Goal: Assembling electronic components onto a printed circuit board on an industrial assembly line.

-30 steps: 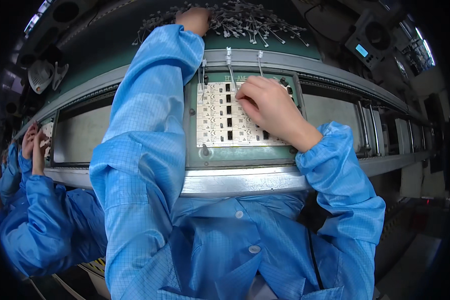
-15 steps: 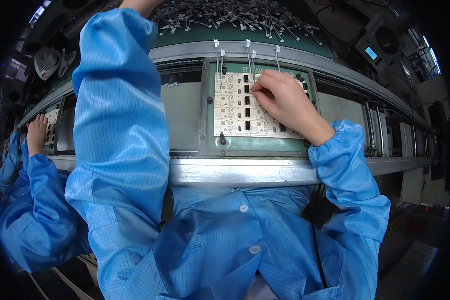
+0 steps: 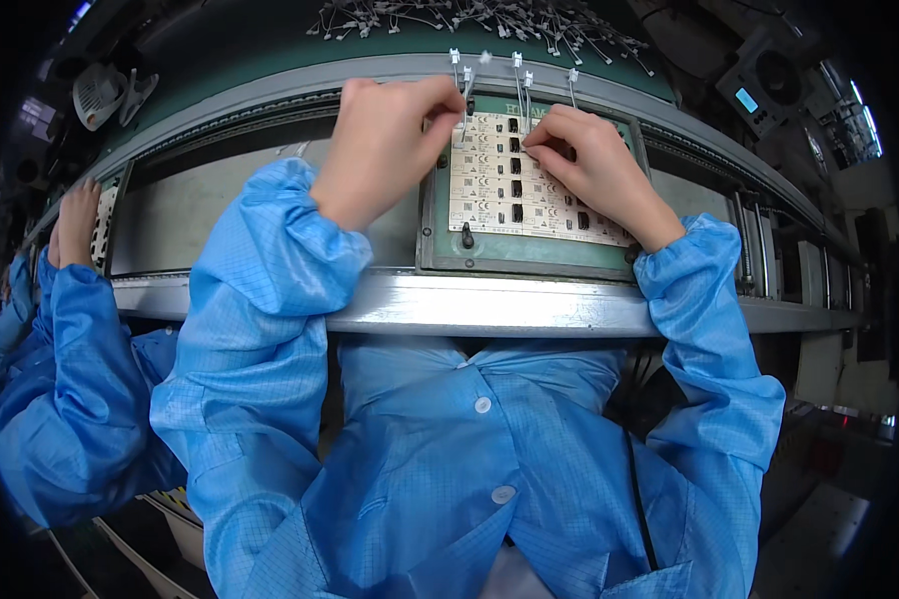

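A cream circuit board panel point(image 3: 481, 215) with black connectors lies in a green fixture point(image 3: 549, 254). My left hand point(image 3: 385, 145) is over the panel's upper left corner, thumb and forefinger pinched on a short white connector cable point(image 3: 485, 58), whose plug end is motion-blurred. My right hand point(image 3: 604, 165) rests over the panel's right part, its fingertips pinched at the board just below two cables' lower ends; what they grip is hidden. Several cables with white plugs point(image 3: 516, 60) stand up from the panel's upper edge.
A pile of white connector cables point(image 3: 489, 15) lies on the green surface beyond the rail. A metal rail point(image 3: 469, 302) runs along the near side. A device with a lit screen point(image 3: 746, 100) stands at far right. Another person's hand point(image 3: 76, 225) works at a similar board on the left.
My left hand has come back from the far side toward the panel, with a cable in it. My right hand stays pinched at the panel. The view has shifted slightly.
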`<state>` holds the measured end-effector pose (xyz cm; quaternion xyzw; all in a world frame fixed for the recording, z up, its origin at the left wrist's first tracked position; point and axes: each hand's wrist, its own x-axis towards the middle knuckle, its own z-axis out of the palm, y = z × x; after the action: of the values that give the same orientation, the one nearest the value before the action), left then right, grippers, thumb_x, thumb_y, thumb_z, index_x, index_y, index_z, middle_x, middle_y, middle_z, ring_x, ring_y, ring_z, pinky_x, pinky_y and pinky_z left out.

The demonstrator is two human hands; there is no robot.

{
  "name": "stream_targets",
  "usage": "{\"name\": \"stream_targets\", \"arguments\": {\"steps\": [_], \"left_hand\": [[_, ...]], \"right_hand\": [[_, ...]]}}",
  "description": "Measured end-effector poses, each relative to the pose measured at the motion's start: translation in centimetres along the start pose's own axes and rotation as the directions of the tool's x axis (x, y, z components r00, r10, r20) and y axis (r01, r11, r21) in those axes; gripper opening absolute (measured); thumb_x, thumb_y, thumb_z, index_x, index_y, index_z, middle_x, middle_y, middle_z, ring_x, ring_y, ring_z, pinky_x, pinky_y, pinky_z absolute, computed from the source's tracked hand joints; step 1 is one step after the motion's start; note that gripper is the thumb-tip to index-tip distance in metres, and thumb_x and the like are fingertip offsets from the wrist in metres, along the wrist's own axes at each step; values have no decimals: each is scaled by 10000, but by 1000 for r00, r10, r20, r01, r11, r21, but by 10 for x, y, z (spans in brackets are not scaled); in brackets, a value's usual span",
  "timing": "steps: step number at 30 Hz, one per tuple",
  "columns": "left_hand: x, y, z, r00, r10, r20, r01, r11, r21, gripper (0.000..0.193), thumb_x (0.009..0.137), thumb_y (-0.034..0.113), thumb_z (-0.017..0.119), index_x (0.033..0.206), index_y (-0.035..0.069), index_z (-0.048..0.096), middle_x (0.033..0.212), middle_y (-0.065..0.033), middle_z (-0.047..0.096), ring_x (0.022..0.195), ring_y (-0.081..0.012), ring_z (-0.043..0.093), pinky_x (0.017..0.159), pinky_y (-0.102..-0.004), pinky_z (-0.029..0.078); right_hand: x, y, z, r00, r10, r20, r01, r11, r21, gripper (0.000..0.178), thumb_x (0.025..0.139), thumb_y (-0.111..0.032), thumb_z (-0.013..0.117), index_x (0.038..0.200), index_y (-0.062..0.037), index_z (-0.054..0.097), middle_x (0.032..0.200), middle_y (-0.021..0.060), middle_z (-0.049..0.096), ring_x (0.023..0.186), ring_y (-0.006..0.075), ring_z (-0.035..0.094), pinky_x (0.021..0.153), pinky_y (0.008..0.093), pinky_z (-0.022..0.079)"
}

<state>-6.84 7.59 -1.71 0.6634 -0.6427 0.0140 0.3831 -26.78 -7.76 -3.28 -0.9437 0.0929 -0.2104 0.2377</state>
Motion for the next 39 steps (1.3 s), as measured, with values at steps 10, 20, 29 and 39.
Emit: {"name": "stream_targets", "arguments": {"steps": [10,20,29,39], "left_hand": [[-16,14,12,994,-45,103,17,967,256,48,834,166,674,852,144,712,863,-2,672,906,-245,610,857,-425,335],[-24,23,11,991,-98,90,70,959,274,37,783,142,724,813,133,745,915,32,645,970,-232,558,880,-421,339],[-23,23,9,982,-159,100,132,962,238,41,770,124,742,810,132,745,902,43,637,1010,-228,539,892,-420,336],[-27,20,4,973,-192,131,155,956,249,56,785,104,738,832,130,753,916,31,627,1031,-239,520,878,-408,331]], "right_hand": [[-10,-7,-5,983,-178,33,179,930,-321,152,868,-44,637,1007,-8,688,942,96,631,880,274,619,815,374,467],[64,53,-34,990,-6,-142,-36,956,-291,216,888,-77,590,1084,-29,669,1015,156,664,912,331,645,804,392,515],[114,119,-4,969,196,-151,-247,806,-538,258,929,-215,665,1121,-48,620,1041,125,730,987,294,701,889,400,532],[140,100,-36,853,333,-402,-154,896,416,201,892,-111,631,979,50,712,810,129,730,737,189,702,674,307,538]]}}
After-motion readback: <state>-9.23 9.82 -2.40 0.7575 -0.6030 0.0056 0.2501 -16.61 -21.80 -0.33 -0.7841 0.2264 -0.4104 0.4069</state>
